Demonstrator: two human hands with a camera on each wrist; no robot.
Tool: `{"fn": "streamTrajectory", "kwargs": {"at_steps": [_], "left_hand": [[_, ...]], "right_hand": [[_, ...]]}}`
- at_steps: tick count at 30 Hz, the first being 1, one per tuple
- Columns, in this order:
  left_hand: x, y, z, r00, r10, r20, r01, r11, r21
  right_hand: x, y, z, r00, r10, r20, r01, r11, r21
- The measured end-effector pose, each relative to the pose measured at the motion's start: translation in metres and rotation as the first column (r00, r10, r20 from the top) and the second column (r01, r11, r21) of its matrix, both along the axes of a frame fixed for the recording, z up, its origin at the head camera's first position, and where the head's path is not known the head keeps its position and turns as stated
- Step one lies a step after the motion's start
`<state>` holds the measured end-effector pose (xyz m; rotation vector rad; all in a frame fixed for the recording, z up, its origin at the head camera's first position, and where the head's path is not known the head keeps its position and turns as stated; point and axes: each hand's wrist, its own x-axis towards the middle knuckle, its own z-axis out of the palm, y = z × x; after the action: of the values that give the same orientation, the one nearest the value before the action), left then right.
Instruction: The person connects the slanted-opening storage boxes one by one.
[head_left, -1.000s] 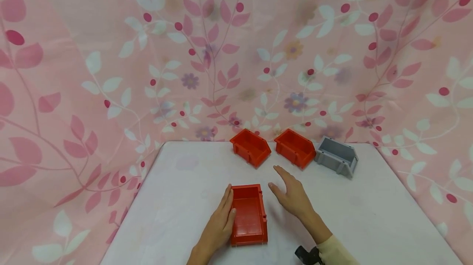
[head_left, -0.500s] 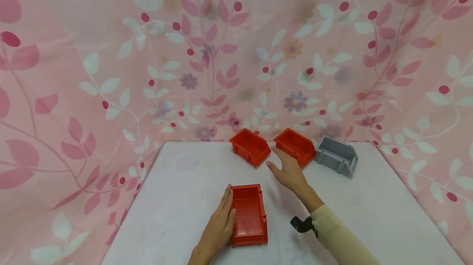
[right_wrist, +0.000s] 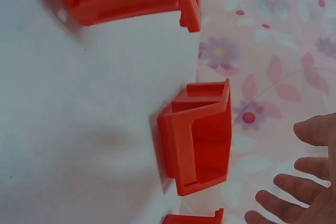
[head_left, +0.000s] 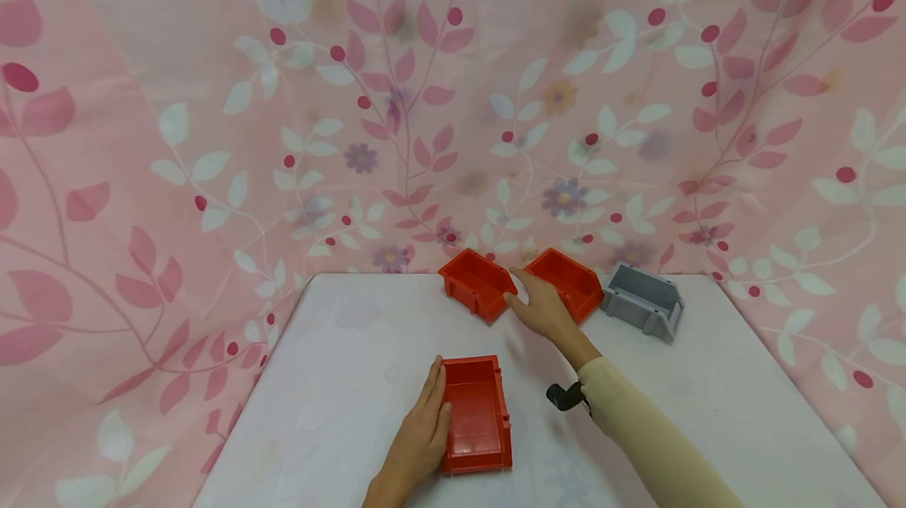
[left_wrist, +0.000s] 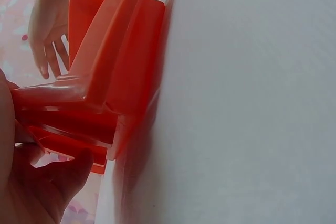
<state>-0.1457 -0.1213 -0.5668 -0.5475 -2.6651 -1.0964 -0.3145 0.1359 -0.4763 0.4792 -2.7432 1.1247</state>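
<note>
A red plastic storage bin point(head_left: 474, 414) sits at the near middle of the table. My left hand point(head_left: 416, 433) holds its left side, thumb over the rim and fingers along the outer wall; the left wrist view shows this red bin point(left_wrist: 131, 66) close up, fingertips right under its rim. My right hand point(head_left: 539, 305) reaches forward with fingers extended and holds nothing. It hovers between two more red bins, the back left bin point(head_left: 476, 284) and the back middle bin point(head_left: 576, 280), overlapping the latter in the head view. In the right wrist view its fingers point(right_wrist: 294, 205) are spread.
A grey bin point(head_left: 642, 300) stands at the back right, close beside the back middle red bin. The white-covered table point(head_left: 333, 382) ends at a pink floral curtain point(head_left: 283, 99). A black wrist-worn device point(head_left: 566, 396) sticks out from the right sleeve.
My right hand has moved forward and slightly left, up to the gap between the two back red bins. The left hand and the bins have stayed put.
</note>
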Motion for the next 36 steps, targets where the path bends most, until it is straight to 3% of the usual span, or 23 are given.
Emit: {"fn": "streamTrajectory", "kwargs": {"at_steps": [21,27,31,36], "left_hand": [[0.001,0.003,0.003,0.999,0.009,0.033,-0.01,1.0,0.014],[0.001,0.004,0.001,0.999,0.019,0.027,-0.019,1.0,0.009],[0.001,0.005,0.001,1.0,0.018,0.023,-0.019,1.0,0.015],[0.001,0.005,0.001,0.999,0.032,0.035,-0.033,0.999,0.009]], "right_hand": [[-0.064,-0.014,-0.012,0.989,-0.011,0.145,0.005,0.999,0.044],[-0.07,-0.019,-0.025,0.969,-0.027,0.245,0.005,0.996,0.092],[-0.071,-0.024,-0.03,0.97,-0.059,0.234,0.033,0.993,0.112],[-0.069,-0.032,-0.032,0.955,-0.103,0.279,0.075,0.991,0.108]]}}
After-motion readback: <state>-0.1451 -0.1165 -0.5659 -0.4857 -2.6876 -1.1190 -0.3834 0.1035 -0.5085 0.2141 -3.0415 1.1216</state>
